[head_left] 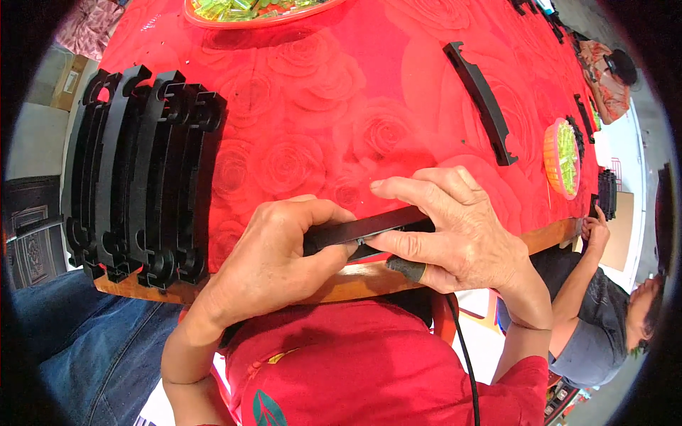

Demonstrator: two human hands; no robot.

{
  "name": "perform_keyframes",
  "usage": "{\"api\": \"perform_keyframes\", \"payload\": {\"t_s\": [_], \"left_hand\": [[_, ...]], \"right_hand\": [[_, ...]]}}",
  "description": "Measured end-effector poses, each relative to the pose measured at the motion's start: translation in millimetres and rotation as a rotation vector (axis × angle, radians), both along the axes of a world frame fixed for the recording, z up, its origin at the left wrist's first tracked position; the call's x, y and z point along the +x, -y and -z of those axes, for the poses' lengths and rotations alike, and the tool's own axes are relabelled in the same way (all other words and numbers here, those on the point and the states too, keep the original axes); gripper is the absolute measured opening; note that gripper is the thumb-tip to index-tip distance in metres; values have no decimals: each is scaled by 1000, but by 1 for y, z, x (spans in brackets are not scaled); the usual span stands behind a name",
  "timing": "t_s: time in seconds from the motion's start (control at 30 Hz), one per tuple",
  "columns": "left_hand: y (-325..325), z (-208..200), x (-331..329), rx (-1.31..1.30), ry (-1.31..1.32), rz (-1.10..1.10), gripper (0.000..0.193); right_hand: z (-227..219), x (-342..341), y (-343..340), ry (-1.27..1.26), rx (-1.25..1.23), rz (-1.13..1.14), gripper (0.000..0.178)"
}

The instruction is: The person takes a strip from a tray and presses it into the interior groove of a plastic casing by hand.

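A long black plastic strip [369, 226] lies across between my two hands, above the near table edge. My left hand [280, 248] is closed round its left end, thumb on the near side and fingers over the far side. My right hand [462, 234] grips the right end, with one fingertip pressed against the middle of the strip's near face. Something small and pale shows at that fingertip, too small to name. A dark covering [406, 268] wraps one finger of the right hand. Another black curved strip [483, 103] lies alone farther right on the table.
Several black curved strips [145, 170] stand in a row at the left. A red-rimmed tray [266, 23] of green pieces is at the far edge of view, and a pink basket [550, 160] of pale green pieces at right. Another person [597, 312] sits at the right.
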State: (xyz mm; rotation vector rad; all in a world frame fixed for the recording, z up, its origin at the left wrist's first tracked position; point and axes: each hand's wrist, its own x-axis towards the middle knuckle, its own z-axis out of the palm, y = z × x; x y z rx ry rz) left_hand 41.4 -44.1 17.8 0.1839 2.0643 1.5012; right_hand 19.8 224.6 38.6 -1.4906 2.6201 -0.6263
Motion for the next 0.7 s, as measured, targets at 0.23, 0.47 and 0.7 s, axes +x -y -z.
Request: {"api": "perform_keyframes", "payload": {"t_s": [0.23, 0.47, 0.7], "left_hand": [[-7, 3, -1, -50, -103, 29, 27], [-17, 1, 0, -67, -56, -18, 25], [-24, 5, 7, -69, -144, -124, 25]], "right_hand": [[6, 6, 3, 87, -96, -3, 48], [18, 9, -5, 108, -213, 73, 41], [2, 13, -14, -62, -269, 405, 30]]}}
